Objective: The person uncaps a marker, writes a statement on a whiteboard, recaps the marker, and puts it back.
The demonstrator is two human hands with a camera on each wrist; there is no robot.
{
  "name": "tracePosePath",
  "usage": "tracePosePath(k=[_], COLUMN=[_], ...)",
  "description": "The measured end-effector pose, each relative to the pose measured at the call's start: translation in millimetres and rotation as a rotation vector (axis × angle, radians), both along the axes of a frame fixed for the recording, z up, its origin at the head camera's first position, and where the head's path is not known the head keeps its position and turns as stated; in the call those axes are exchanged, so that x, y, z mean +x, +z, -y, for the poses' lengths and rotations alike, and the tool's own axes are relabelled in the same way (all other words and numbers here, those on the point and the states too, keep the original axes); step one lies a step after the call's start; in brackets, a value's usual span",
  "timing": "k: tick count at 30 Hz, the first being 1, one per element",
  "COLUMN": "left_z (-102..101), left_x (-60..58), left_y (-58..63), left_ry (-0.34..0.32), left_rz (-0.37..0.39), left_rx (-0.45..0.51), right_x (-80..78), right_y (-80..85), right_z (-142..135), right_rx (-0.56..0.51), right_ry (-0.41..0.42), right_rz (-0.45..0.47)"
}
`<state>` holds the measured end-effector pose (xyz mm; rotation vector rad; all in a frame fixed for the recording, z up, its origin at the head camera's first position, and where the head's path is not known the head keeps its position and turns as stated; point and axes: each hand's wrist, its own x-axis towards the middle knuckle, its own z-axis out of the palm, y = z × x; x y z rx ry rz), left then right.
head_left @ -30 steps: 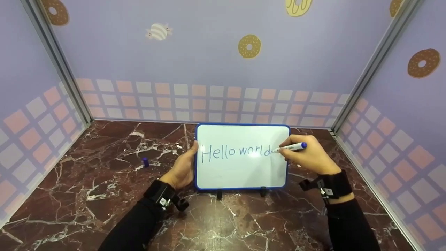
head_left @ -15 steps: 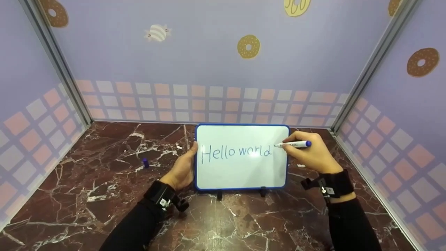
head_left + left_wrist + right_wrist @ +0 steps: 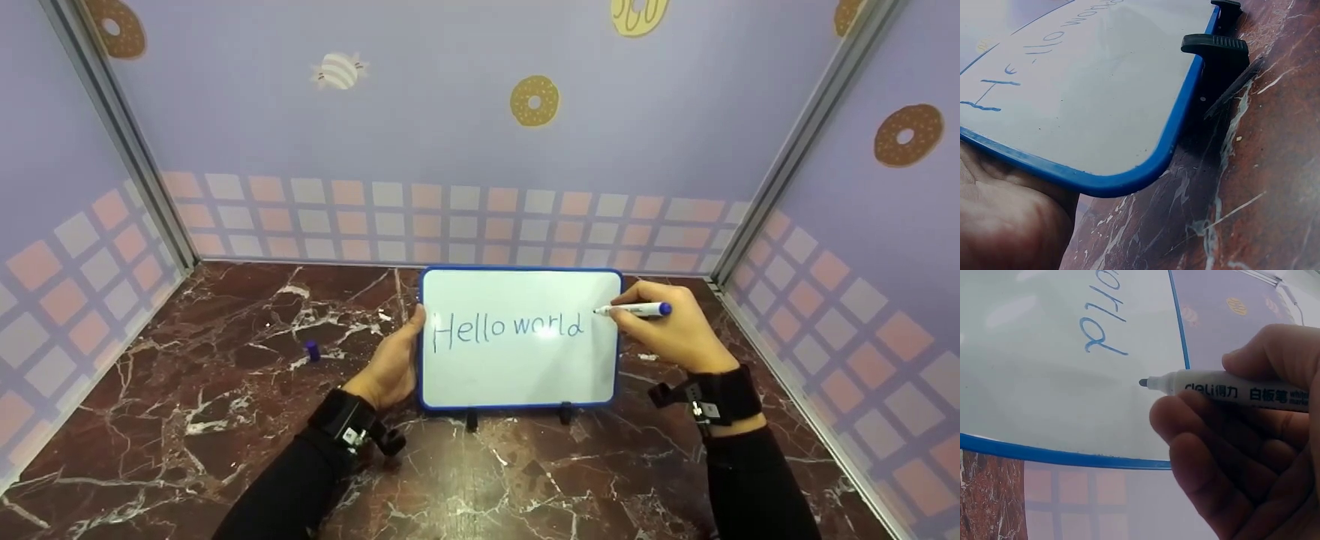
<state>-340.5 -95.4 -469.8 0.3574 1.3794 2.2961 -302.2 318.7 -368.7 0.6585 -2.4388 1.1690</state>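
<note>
A small whiteboard [image 3: 517,375] with a blue frame stands tilted back on the table, with "Hello world" handwritten in blue across it. My left hand [image 3: 390,367] grips its left edge, thumb at the frame; the other fingers are hidden behind the board. In my right hand [image 3: 671,330] a whiteboard marker [image 3: 637,309] is pinched between thumb and fingers. Its bare dark tip points at the board just right of the "d"; in the right wrist view the marker [image 3: 1219,387] appears slightly off the surface. Black stand feet [image 3: 1216,48] hold the board's lower edge.
A purple-blue marker cap [image 3: 313,350] lies on the dark red marble-patterned table [image 3: 225,420], left of my left hand. Purple walls [image 3: 435,150] with checks and doughnut pictures enclose the table at the back and both sides.
My right hand has drawn the marker tip away from the end of the "d", up and a little right. The left hand and the whiteboard have stayed in place.
</note>
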Motion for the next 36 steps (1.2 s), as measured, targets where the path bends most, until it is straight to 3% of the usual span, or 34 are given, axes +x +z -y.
tracePosePath(k=[16, 36], left_z=[-1.1, -0.8], left_x=[-0.4, -1.1], left_y=[-0.3, -1.8], left_ry=[0.008, 0.004], left_rz=[0.003, -0.001], left_rx=[-0.005, 0.006], right_x=[-2.9, -1.7], right_y=[-3.4, -1.6], right_z=[-1.9, -1.2], right_rx=[0.055, 0.134], right_ry=[-0.022, -0.053], right_rz=[-0.023, 0.053])
